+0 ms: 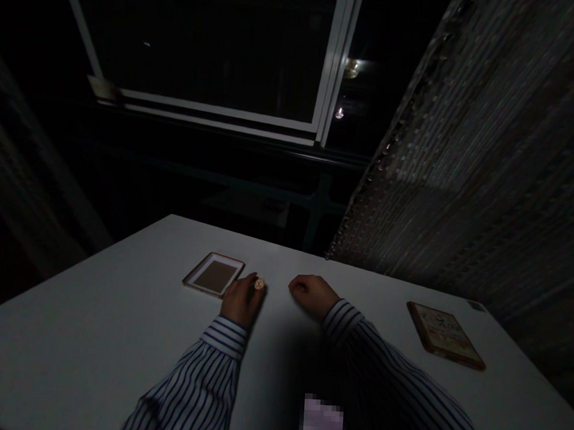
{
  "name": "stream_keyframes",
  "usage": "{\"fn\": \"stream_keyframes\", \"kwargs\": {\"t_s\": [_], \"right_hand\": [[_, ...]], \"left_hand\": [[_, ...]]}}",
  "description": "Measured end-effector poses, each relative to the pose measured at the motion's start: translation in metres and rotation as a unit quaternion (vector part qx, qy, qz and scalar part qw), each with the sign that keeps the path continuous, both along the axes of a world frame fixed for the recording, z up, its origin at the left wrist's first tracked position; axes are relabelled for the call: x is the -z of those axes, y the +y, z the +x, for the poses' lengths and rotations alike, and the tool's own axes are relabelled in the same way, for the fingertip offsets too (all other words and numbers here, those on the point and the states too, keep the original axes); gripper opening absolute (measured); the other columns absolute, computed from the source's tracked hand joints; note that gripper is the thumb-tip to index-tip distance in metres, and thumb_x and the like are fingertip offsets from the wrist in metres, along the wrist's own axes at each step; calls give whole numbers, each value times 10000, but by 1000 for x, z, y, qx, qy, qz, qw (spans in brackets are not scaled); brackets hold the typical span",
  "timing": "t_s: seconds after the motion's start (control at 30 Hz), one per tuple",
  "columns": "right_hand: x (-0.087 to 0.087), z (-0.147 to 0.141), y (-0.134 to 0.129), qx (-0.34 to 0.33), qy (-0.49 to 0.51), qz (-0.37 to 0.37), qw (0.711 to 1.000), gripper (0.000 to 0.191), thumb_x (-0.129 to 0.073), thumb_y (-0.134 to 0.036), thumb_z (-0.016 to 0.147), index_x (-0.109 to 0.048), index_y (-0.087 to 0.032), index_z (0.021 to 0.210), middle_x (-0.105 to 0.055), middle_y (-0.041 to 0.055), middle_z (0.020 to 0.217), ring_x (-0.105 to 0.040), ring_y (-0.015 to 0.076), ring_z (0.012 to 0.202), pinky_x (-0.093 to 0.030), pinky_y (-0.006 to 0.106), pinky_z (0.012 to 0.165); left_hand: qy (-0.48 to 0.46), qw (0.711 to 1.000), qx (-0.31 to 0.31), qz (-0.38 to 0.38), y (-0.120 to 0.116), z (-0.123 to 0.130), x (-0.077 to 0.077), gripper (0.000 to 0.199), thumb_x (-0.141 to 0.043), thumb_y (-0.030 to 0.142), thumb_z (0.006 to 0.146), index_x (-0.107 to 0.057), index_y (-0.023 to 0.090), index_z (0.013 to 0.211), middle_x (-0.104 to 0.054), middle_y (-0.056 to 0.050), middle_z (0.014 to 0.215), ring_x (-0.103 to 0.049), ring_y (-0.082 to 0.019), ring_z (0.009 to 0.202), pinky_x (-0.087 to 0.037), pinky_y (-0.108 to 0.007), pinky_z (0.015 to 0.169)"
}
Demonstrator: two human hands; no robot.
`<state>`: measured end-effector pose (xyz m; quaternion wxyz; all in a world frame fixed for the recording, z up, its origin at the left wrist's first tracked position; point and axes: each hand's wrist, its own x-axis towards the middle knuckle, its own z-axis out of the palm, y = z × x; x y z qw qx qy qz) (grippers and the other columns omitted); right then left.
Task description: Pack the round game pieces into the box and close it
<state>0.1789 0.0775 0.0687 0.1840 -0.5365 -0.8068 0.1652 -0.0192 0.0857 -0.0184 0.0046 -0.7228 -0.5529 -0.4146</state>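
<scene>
Two hands: the left hand [242,301] grips one round piece [259,283]; the right hand [314,296] is curled closed.

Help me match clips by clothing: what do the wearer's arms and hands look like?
The left sleeve and right sleeve are long, white with dark blue stripes that circle the cuffs. The left hand and right hand wear no gloves.

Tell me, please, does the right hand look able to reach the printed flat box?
Probably yes: no object stands between the right hand and the printed flat box, only white tabletop. But the fingers are curled, and I cannot see whether they already hold something.
</scene>
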Motion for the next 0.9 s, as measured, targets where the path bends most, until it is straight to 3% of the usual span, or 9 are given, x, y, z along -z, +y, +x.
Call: {"fn": "stream_keyframes", "kwargs": {"t_s": [0.2,0.53,0.9], "right_hand": [[-9,7,-10,6,15,9,1000,231,-440,-221,737,-652,-194,823,-660,14,757,-576,132,708,-393,213,650],[-22,21,-30,15,57,30,998,222,-457,-236,748,-648,-191,851,-657,19,786,-572,136,732,-402,225,677],[-24,47,-52,26,90,41,995,215,-457,-244,764,-643,-178,848,-654,23,806,-572,135,736,-415,235,701]], "left_hand": [[-52,996,13,72,-11,8,-12,324,-498,327,776,-528,145,1043,-623,-100,970,-563,-210,914,-445,-358,814],[-51,990,58,118,-30,24,-35,297,-547,291,756,-526,153,1018,-638,-78,934,-579,-189,881,-460,-344,805],[-57,988,92,108,-50,55,-40,290,-549,308,758,-524,179,1016,-640,-71,942,-577,-200,900,-456,-364,817]]}}
